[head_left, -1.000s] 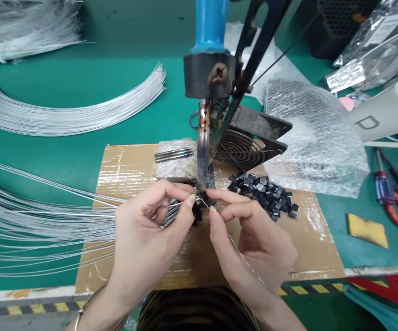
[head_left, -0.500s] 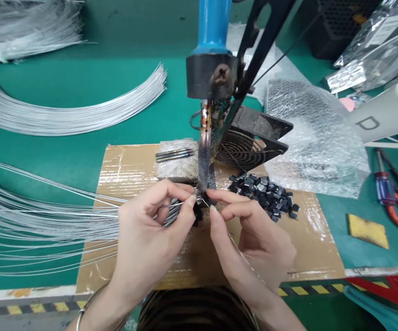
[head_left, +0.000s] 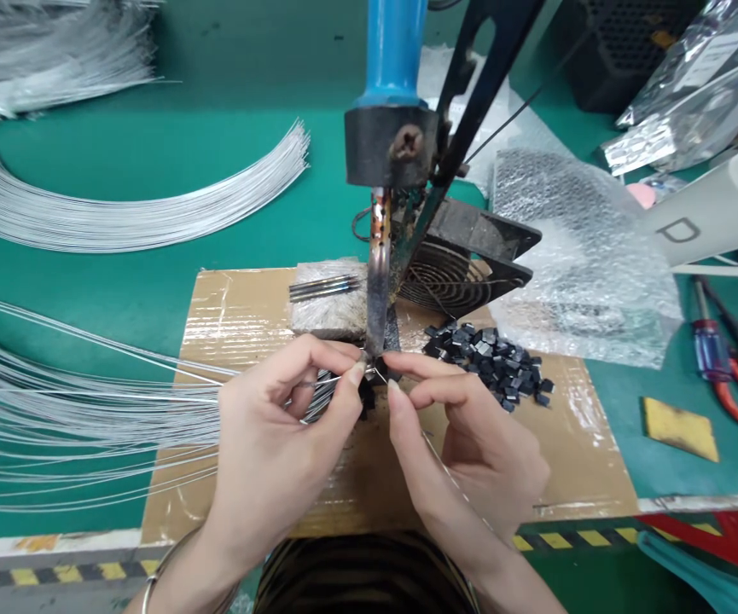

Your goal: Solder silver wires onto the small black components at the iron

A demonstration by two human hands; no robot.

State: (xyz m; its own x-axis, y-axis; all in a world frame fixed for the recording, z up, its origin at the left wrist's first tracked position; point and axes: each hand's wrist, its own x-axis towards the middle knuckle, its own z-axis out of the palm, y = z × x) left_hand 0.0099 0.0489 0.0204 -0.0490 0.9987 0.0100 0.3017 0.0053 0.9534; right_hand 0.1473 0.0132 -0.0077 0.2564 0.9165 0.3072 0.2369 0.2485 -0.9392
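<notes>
A soldering iron with a blue handle (head_left: 395, 51) hangs tip-down in a black stand, its metal barrel (head_left: 378, 294) ending between my fingertips. My left hand (head_left: 282, 426) is closed in a pinch just left of the tip, on the end of a thin grey wire; fingertips hide any small part there. To the right, my right hand (head_left: 464, 443) pinches a fine strand of solder wire (head_left: 433, 452), which runs back along the palm and wrist. Its end reaches the iron's tip. Many loose grey wires (head_left: 87, 418) run leftward from behind my left hand.
Cardboard (head_left: 566, 460) lies under the work. Small black pieces (head_left: 487, 358) are heaped right of the iron, before a black fan (head_left: 464, 256). Metal rods rest on a wrapped block (head_left: 323, 315). A wire bundle (head_left: 151, 223), bubble wrap (head_left: 573, 247), yellow sponge (head_left: 681, 429) and screwdriver (head_left: 711, 345) lie around.
Almost nothing differs. Both hands keep their pinches at the iron's tip, and the view has shifted very slightly.
</notes>
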